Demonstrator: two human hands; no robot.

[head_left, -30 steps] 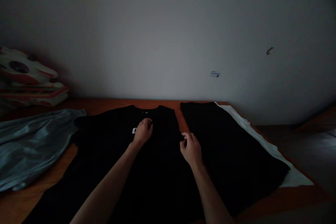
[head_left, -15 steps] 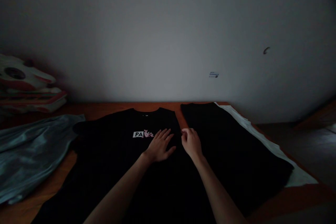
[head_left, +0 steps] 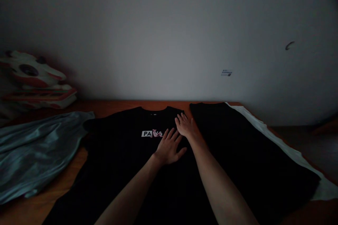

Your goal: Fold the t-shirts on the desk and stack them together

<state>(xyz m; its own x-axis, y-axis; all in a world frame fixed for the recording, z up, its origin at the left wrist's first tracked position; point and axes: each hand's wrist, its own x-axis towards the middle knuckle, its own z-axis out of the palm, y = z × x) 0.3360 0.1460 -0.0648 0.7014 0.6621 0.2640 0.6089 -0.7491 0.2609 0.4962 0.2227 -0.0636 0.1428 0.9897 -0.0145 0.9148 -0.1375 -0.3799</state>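
Observation:
A black T-shirt (head_left: pixel 118 154) lies spread out, its neckline toward the wall and a white box with "PA" letters and a pink figure on its chest. My left hand (head_left: pixel 170 146) rests flat on the chest, fingers spread, just right of the print. Farther up, my right hand (head_left: pixel 184 124) lies on the shirt near its right shoulder, fingers stretched out. Neither hand grips anything. The lower part of the shirt is partly hidden by my forearms and very dark.
Right of the shirt lies a folded black garment (head_left: pixel 243 147) over a white cloth (head_left: pixel 260 122). A grey-green garment (head_left: pixel 44 147) lies at left on the wooden surface (head_left: pixel 60 190). Behind it stands a cow-shaped toy keyboard (head_left: pixel 39 77). The wall (head_left: pixel 158 35) bounds the far edge.
My right hand has moved up from the shirt's right edge onto its shoulder, and its curled fingers have straightened. My left hand stays flat on the chest. The view has shifted slightly left.

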